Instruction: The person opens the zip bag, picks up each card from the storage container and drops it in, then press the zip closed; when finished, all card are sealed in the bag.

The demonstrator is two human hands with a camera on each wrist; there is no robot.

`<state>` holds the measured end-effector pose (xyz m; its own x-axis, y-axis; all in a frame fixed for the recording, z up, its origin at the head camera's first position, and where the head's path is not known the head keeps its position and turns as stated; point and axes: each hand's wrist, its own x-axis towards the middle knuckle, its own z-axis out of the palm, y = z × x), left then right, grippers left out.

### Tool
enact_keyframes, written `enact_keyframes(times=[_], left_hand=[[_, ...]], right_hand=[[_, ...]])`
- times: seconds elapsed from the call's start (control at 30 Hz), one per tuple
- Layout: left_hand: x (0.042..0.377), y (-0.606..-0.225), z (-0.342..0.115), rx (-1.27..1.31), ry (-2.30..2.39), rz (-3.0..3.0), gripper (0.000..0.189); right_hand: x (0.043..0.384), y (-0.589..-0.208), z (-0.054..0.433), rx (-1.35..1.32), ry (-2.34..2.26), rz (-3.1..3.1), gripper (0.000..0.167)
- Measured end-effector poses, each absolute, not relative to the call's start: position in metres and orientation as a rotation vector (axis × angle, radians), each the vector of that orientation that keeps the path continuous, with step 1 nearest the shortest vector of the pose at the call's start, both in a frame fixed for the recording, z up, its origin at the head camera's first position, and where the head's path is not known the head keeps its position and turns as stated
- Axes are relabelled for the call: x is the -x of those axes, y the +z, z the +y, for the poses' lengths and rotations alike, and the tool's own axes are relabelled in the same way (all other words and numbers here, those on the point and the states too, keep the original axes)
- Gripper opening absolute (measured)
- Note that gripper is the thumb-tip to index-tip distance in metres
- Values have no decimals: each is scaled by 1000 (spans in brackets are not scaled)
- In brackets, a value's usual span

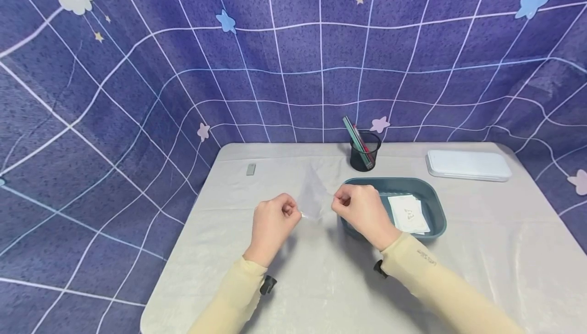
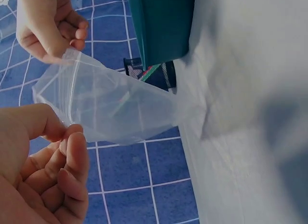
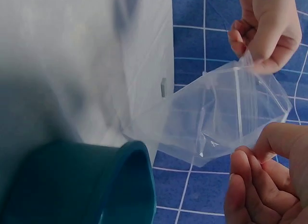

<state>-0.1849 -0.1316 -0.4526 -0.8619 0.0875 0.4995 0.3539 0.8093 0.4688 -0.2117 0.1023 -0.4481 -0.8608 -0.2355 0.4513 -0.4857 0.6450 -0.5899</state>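
Between the two hands hangs a clear zip-lock bag point(image 1: 313, 194), its ribbed seal strip showing near the top in both wrist views. My left hand point(image 1: 274, 224) pinches one side of the bag's mouth between thumb and forefinger. On the opposite side, my right hand point(image 1: 364, 212) pinches the other edge the same way. The bag point(image 2: 115, 98) is spread between them and nothing can be made out inside it. In the head view the right hand is in front of the left end of a dark teal basin point(image 1: 437, 206), hiding part of it.
White paper slips point(image 1: 408, 213), the top one marked, lie in the basin. Behind it stands a black mesh cup point(image 1: 364, 158) with pens and pencils. A pale case point(image 1: 469, 165) lies at the back right, a small grey block point(image 1: 250, 169) at the back left. A patterned curtain point(image 1: 293, 59) hangs behind.
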Motion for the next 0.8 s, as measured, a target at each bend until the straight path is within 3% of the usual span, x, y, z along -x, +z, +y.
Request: enact_keyframes(times=[0.37,0.63,0.8], left_hand=[[181,-452,-134,340,-666,-2500,11],[182,-451,-119,434,-596,-2489,66],[185,-447,-113,554,-568,-2474,76]], right_hand=[[213,-443,107,-593,1041,-2531,15],[206,-448,90,-706,959,-2410,13],[204,-452,84,-742,914,-2374,9]])
